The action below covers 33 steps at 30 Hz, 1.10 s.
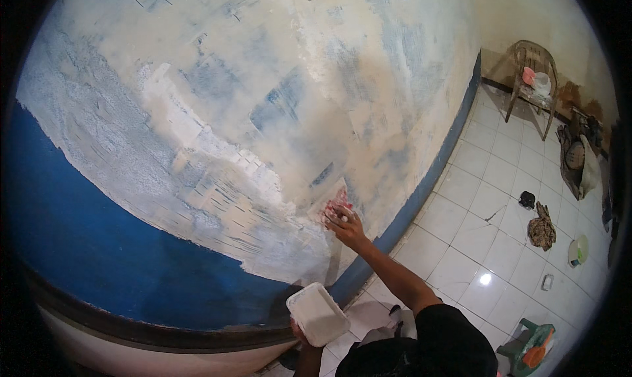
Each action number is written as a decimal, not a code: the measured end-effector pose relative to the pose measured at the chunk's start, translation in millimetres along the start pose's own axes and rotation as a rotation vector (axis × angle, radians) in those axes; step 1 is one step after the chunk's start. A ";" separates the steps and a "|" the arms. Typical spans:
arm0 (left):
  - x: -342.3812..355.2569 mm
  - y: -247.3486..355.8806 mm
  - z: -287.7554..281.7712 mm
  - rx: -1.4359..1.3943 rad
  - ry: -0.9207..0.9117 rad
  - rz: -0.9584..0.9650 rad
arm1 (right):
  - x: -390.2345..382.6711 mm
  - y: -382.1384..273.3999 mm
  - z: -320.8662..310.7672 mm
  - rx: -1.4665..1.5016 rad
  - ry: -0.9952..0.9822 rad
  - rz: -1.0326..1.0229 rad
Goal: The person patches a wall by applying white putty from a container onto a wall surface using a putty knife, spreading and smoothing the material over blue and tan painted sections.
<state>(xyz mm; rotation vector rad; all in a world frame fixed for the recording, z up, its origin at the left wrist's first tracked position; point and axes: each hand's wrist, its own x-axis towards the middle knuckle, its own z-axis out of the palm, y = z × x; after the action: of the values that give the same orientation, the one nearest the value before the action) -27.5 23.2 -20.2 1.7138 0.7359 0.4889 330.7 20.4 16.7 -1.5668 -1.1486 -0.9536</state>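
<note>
My right hand (347,228) is closed around a red putty scraper (337,201) smeared with white. The scraper lies against the patchy wall (368,107), just above the lower blue band (145,245). My fingers partly cover the tool. Below it, my left hand (297,331) grips the near left side of a shallow white tray (319,316), which is tilted in front of the wall; most of that hand is hidden behind the tray. Pale filler (197,133) runs across the wall in a rough diagonal strip, up and left of the scraper.
White floor tiles (454,272) stretch to the right. A chair (536,74) with a pink and a white item stands at the far right. Crumpled brown cloth (542,229), a black lump (526,200), a pale bowl (579,251) and a green stool (526,351) with an orange item are nearer.
</note>
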 end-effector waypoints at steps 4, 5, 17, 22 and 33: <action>-0.1 -22.9 -11.8 -0.169 0.026 -0.051 | -61.9 2.0 -14.0 0.024 -0.127 0.077; 0.4 -24.4 -14.0 -0.307 0.028 -0.077 | -72.0 4.8 -19.3 0.042 -0.128 0.077; 16.4 71.0 18.7 -1.109 -0.326 -0.172 | -3.8 6.9 -81.0 -0.044 -0.110 0.024; 13.2 77.7 15.2 -0.964 -0.280 -0.125 | 115.0 6.4 -65.9 -0.108 0.234 -0.109; 17.3 52.8 4.1 -1.037 -0.145 -0.145 | 369.4 -18.7 -85.0 -0.106 0.530 -0.394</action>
<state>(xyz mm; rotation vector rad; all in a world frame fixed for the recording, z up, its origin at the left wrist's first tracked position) -0.7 24.3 28.7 0.7089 0.3715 0.5085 403.2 27.0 389.1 -1.0755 -1.0448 -1.5997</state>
